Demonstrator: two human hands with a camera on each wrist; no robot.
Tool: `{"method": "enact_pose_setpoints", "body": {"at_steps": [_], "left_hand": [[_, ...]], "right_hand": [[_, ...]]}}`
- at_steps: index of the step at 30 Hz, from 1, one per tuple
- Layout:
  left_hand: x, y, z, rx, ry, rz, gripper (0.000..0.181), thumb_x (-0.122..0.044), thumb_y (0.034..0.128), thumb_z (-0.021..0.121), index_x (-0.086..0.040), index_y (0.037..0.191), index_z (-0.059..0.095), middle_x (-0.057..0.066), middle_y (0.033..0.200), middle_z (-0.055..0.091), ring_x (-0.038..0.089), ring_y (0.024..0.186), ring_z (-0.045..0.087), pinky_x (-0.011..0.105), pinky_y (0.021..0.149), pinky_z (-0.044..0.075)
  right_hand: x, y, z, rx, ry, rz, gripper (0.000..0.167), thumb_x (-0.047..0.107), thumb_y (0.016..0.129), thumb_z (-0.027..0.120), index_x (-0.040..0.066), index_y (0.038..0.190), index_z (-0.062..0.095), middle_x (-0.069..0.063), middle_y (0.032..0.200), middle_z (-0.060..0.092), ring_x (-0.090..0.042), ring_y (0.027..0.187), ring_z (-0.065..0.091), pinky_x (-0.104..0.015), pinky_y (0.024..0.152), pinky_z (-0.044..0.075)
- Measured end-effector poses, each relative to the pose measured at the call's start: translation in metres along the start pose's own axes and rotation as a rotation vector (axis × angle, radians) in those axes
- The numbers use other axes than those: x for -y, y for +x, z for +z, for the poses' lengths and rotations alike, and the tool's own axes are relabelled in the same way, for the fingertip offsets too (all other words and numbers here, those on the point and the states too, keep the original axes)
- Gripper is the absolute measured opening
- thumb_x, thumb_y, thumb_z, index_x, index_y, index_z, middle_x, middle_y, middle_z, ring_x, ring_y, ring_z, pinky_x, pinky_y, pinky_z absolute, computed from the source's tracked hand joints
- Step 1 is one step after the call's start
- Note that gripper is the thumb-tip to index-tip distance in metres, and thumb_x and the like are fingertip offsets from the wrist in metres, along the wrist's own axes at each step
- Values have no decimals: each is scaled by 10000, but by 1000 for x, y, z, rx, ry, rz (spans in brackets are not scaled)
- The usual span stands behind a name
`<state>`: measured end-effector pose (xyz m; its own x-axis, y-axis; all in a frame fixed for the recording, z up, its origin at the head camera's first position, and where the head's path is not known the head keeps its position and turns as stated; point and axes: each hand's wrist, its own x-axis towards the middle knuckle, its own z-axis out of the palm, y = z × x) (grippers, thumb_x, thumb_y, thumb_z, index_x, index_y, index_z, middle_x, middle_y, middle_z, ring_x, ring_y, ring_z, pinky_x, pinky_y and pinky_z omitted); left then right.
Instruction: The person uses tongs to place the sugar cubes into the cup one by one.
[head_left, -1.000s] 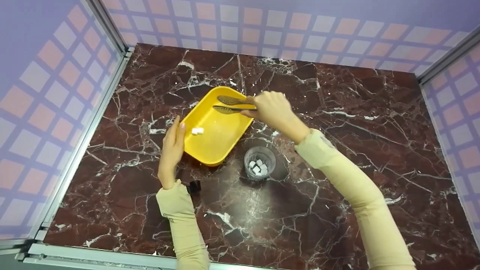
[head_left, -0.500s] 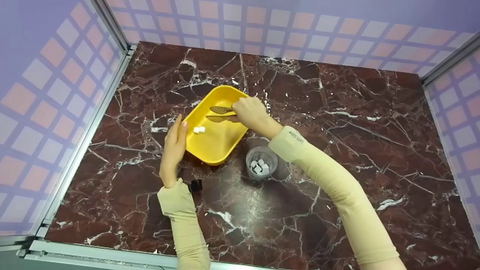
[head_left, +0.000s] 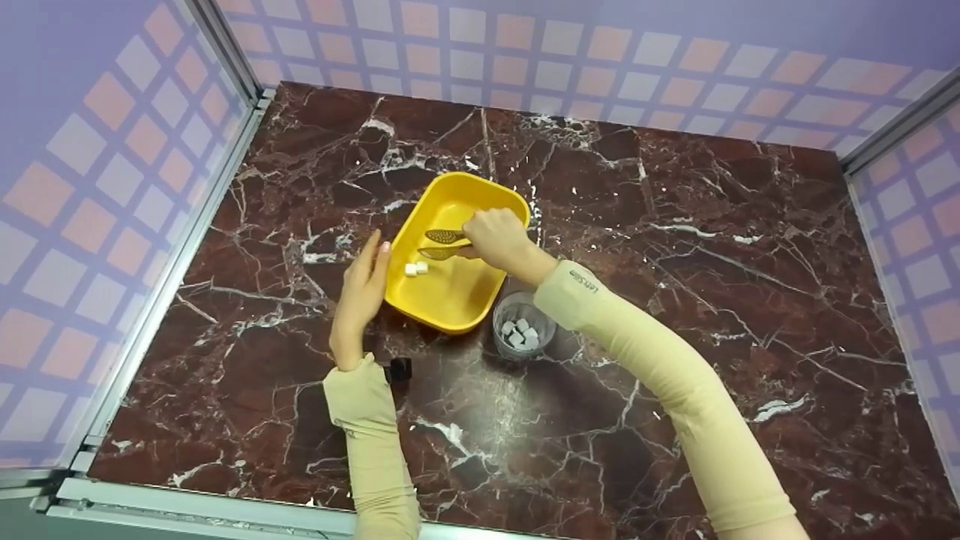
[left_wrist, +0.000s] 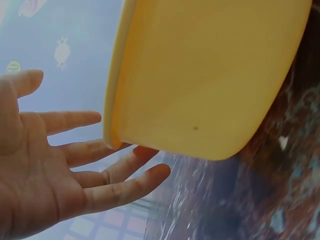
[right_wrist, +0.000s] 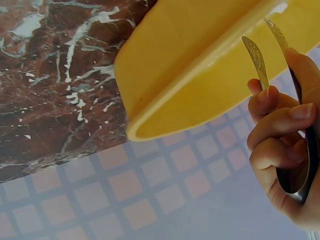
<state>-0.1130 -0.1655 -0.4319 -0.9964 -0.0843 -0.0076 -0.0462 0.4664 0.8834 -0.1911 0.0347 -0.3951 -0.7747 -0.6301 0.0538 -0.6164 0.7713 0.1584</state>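
My right hand (head_left: 499, 238) grips metal tongs (right_wrist: 257, 59) with perforated tips. The tips stand apart with nothing between them, over a yellow plastic basin (head_left: 397, 296). Two small white cubes (head_left: 416, 268) lie side by side at the basin's left side, just below the tongs in the head view. Along that side is my left hand (head_left: 361, 296), its fingers spread and fairly straight. In the left wrist view its fingertips (left_wrist: 159, 172) are at the basin's rim and outer wall. To the basin's lower right stands a clear cup (head_left: 544, 309) holding several pale cubes (head_left: 517, 334).
Everything stands on a dark red marbled tabletop (head_left: 600, 450). Purple panels with a checked pattern (head_left: 555, 45) enclose the back and sides. A metal rail (head_left: 202, 506) runs along the front edge. A small black device (head_left: 400, 369) is strapped at the left wrist.
The tongs and right hand have moved left and slightly down, nearer the white cubes. The basin has shifted a little right, the left hand moving along with it.
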Motion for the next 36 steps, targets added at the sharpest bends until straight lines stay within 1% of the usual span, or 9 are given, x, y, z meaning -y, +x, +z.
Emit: {"method": "enact_pose_setpoints", "body": {"at_steps": [4, 6, 13, 17, 20, 29, 36], "left_hand": [[-1, 2, 4, 15, 2, -12, 483, -314, 970, 325, -87, 1396, 297, 166, 1407, 354, 310, 1298, 331, 408, 1103, 247], [-1, 3, 6, 17, -2, -18, 474, -308, 971, 323, -91, 1392, 307, 164, 1402, 363, 308, 1291, 344, 404, 1099, 256], [0, 5, 12, 34, -5, -7, 474, -304, 974, 314, -82, 1392, 305, 170, 1406, 354, 321, 1287, 345, 418, 1093, 264], [2, 6, 12, 30, -1, -7, 472, -305, 974, 312, -82, 1390, 308, 173, 1400, 363, 322, 1283, 351, 416, 1093, 266], [3, 7, 12, 30, 2, -10, 472, -307, 975, 308, -83, 1390, 309, 173, 1398, 365, 320, 1283, 351, 412, 1095, 262], [1, 7, 13, 27, 3, -13, 472, -306, 974, 313, -76, 1385, 317, 178, 1393, 370, 323, 1278, 357, 406, 1096, 263], [0, 5, 11, 37, 0, -17, 483, -320, 974, 306, -80, 1393, 300, 177, 1405, 351, 322, 1290, 341, 415, 1100, 252]], "right_hand": [[0, -2, 2, -5, -4, -11, 392, 467, 749, 643, 76, 748, 672, -93, 726, 665, -245, 604, 607, -378, 525, 518], [0, -3, 2, -2, -2, -18, 393, 469, 751, 641, 77, 734, 667, -90, 714, 661, -242, 596, 604, -377, 519, 517], [3, -8, 3, 4, 24, -41, 407, 481, 756, 630, 78, 711, 656, -90, 691, 650, -241, 582, 591, -377, 516, 511], [5, -13, 3, 4, 39, -68, 417, 486, 759, 626, 73, 712, 659, -88, 671, 648, -240, 564, 586, -373, 503, 504], [7, -15, 3, 21, 37, -81, 418, 486, 767, 618, 73, 724, 663, -86, 675, 649, -236, 565, 586, -366, 500, 504], [6, -17, 4, 48, 34, -79, 381, 463, 789, 603, 93, 729, 666, -72, 700, 656, -232, 588, 589, -359, 523, 507], [5, -19, 5, 24, 32, -81, 379, 459, 790, 605, 91, 720, 667, -68, 697, 661, -226, 577, 595, -353, 512, 509]]}}
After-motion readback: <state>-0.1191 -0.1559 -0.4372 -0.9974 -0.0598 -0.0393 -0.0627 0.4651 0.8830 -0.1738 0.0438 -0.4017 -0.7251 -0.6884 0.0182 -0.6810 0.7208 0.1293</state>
